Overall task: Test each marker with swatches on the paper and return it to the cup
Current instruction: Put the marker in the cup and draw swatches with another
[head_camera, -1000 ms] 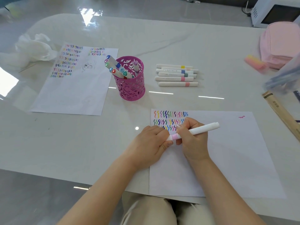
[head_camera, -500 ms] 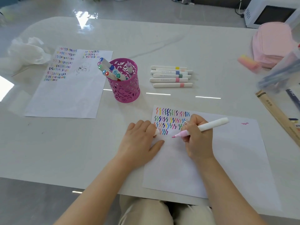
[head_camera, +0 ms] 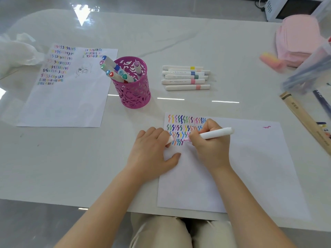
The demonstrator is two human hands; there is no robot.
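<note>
My right hand [head_camera: 210,147] grips a white marker [head_camera: 216,133] with a pink tip, and the tip touches the paper [head_camera: 250,167] at the end of the lowest row of coloured swatches [head_camera: 186,127]. Lying on the paper's left edge, my left hand [head_camera: 152,151] holds the marker's cap [head_camera: 170,139] under its fingers. A pink perforated cup [head_camera: 133,90] with several markers in it stands behind, to the left. Several white markers [head_camera: 186,77] lie in a row to the right of the cup.
A second sheet [head_camera: 66,97] with swatches and a small sketch lies at the left, crumpled tissue [head_camera: 16,51] beyond it. At the right are a pink pouch [head_camera: 297,38], a clear plastic box [head_camera: 311,68], a wooden ruler [head_camera: 304,120] and a pink eraser [head_camera: 270,59].
The cap came off the marker and stays in my left hand. My right hand moved the pink tip onto the lowest swatch row.
</note>
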